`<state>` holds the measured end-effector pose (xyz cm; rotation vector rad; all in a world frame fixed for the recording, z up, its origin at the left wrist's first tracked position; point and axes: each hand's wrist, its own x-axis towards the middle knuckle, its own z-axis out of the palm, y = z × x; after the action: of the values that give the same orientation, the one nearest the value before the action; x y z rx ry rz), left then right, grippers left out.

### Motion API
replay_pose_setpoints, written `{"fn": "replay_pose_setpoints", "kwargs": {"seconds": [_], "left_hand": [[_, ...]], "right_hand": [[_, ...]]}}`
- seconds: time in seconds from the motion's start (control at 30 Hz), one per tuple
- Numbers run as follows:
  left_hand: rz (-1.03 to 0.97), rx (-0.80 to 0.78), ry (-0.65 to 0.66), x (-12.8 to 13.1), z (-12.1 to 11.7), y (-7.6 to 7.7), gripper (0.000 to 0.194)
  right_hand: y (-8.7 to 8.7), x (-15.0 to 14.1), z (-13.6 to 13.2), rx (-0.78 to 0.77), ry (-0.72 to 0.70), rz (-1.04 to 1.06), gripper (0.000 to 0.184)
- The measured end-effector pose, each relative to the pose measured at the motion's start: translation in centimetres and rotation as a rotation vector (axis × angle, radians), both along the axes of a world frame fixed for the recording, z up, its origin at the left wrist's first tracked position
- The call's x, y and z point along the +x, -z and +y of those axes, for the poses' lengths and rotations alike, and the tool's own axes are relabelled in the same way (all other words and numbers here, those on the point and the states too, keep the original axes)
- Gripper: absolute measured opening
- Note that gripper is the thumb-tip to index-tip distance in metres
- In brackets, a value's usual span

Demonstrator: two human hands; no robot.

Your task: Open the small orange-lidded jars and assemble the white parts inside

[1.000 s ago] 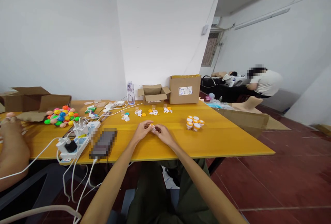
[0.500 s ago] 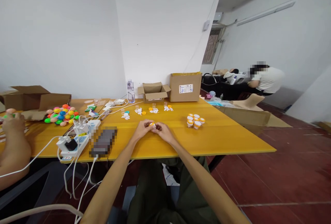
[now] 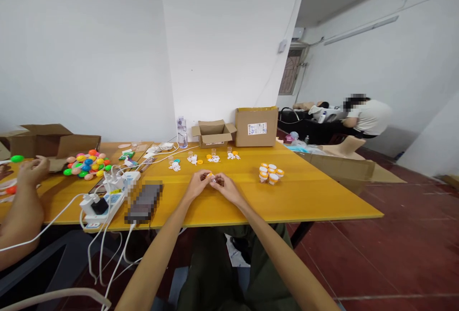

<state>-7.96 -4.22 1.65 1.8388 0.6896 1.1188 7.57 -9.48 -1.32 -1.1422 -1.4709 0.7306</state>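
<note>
Both my hands meet over the table around a small clear jar with an orange rim [image 3: 211, 175], mostly hidden by my fingers. My left hand [image 3: 198, 184] is closed on its left side. My right hand [image 3: 224, 188] pinches it from the right. To the right stands a cluster of several small jars with white and orange lids [image 3: 271, 173]. Beyond my hands lie several little heaps of white pieces [image 3: 214, 159], with clear cups [image 3: 229, 149] and lids beside them; an orange lid [image 3: 200, 161] and a teal one [image 3: 176, 161] can be made out.
Cardboard boxes [image 3: 256, 128] and a water bottle [image 3: 182, 132] line the wall. A power strip [image 3: 114, 201] with white cables and a dark phone [image 3: 144, 202] lie left. Further left, a co-worker's hand [image 3: 33, 171] is near coloured balls [image 3: 86, 163]. Another person [image 3: 369, 115] sits far right.
My view has tilted up slightly. My hands stay together on the jar, with fingers slightly shifted. At left, the co-worker's hand has moved right, and a green ball now shows beside it.
</note>
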Motion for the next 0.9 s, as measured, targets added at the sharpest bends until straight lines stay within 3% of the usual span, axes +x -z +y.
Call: {"fn": "replay_pose_setpoints", "kwargs": {"seconds": [0.33,0.57,0.9], "left_hand": [[0.007,-0.016,0.031,-0.03,0.44,0.39,0.039],[0.0,0.004,0.02,-0.11,0.73,0.58,0.037],[0.028,-0.012,0.05,-0.15,0.65,0.53,0.04]], "right_hand": [[0.25,0.17,0.5,-0.005,-0.021,0.084,0.037],[0.24,-0.06,0.43,0.034,-0.032,0.075,0.029],[0.75,0.22,0.88,-0.005,-0.013,0.048,0.032]]}}
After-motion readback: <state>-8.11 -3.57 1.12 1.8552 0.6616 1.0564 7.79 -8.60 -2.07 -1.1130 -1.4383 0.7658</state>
